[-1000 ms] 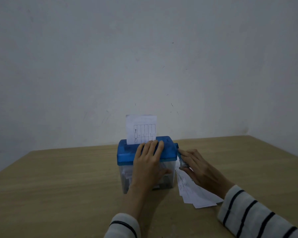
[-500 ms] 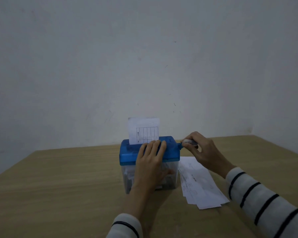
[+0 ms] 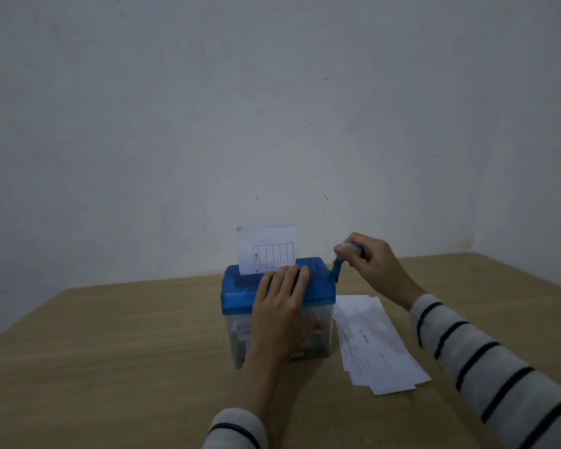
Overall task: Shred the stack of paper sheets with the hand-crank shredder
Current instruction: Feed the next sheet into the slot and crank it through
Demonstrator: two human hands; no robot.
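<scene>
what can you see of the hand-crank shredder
The hand-crank shredder stands upright on the wooden table: a blue plastic lid over a clear bin holding shreds. A printed sheet sticks up from its slot. The left hand rests on the lid and front; the right hand grips the crank, raised at the right side.

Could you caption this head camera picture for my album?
Left hand steadies the blue shredder while right hand grips its crank.

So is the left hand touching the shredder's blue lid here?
Touching: the head view shows the left hand lying flat on the blue lid.
</scene>
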